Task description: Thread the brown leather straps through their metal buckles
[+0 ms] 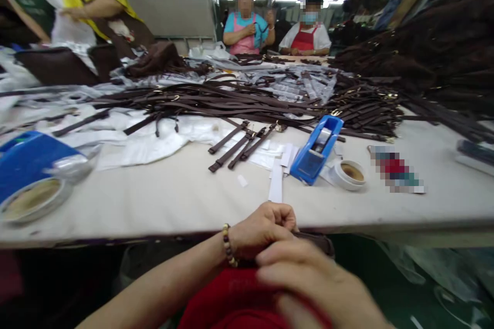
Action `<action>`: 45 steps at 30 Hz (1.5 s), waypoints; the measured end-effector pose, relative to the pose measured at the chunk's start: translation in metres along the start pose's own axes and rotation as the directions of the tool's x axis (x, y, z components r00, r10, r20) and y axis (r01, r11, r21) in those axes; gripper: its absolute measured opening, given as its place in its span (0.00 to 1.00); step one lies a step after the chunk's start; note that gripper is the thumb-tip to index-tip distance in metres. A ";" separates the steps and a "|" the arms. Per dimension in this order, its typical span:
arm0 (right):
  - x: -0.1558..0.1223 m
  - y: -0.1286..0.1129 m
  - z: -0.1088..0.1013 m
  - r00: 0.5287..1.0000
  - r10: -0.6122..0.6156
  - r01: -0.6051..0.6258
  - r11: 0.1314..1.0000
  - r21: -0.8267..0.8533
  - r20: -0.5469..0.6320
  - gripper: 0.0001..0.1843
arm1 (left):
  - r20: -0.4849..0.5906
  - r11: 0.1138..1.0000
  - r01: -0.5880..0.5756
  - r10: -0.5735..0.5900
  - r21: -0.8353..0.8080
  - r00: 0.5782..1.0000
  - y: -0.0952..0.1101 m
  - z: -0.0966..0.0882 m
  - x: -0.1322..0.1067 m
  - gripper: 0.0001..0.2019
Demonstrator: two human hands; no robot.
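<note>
My left hand [266, 229], with a beaded bracelet [228, 247] at its wrist, is closed in a fist at the table's front edge. A dark brown leather-like piece [318, 242] shows just beyond its fingers, partly covered by my right hand. My right hand [312, 277] is nearer the camera and blurred; its fingers are stretched out and apart, and nothing shows in them. Just past my left fist lies a white paper strip [276, 182]. Beyond it are a blue tape dispenser [309, 162] and several short brown straps with buckles [229, 157].
Long brown straps [216, 103] are heaped across the table [146, 195]. A white tape roll [349, 175] lies right of the dispenser. Another blue dispenser [29, 157] and roll [34, 203] are at left. Brown bags [57, 66] lie behind. Several people work across the table.
</note>
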State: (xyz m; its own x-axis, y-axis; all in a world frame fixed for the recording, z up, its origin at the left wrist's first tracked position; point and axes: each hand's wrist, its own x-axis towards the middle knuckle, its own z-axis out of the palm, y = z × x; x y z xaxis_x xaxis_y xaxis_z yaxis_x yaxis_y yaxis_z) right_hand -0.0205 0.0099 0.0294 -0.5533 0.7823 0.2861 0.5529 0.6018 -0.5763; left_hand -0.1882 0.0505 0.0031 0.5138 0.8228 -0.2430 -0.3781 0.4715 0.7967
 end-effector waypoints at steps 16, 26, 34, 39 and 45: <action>-0.011 0.101 -0.014 0.875 0.353 -0.460 0.818 0.344 0.331 0.19 | 0.006 0.786 0.081 -0.107 0.613 0.994 0.007 -0.042 -0.048 0.21; 0.000 0.075 -0.004 0.791 0.162 -0.280 0.953 0.113 0.590 0.20 | 0.089 0.115 -0.103 0.123 0.988 0.988 -0.022 -0.034 -0.066 0.07; -0.009 0.055 0.019 0.737 0.151 -0.422 0.865 0.273 0.659 0.20 | 0.073 0.204 -0.087 0.077 0.975 0.994 -0.030 -0.034 -0.062 0.17; -0.008 0.070 0.017 0.720 0.147 -0.434 0.858 0.275 0.678 0.20 | -0.056 0.155 0.052 0.020 0.987 0.998 -0.030 -0.038 -0.066 0.12; 0.003 0.068 0.035 0.696 0.078 -0.403 0.865 0.298 0.714 0.20 | 0.089 -0.080 -0.085 0.050 0.993 0.995 -0.037 -0.025 -0.051 0.11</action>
State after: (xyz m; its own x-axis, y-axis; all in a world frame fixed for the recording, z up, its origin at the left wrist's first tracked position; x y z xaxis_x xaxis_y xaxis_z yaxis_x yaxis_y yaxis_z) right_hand -0.0066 0.0476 -0.0353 -0.7864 0.4772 -0.3922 0.5156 0.1574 -0.8423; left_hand -0.2200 -0.0010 -0.0275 0.5608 0.8137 -0.1530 0.7515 -0.4226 0.5066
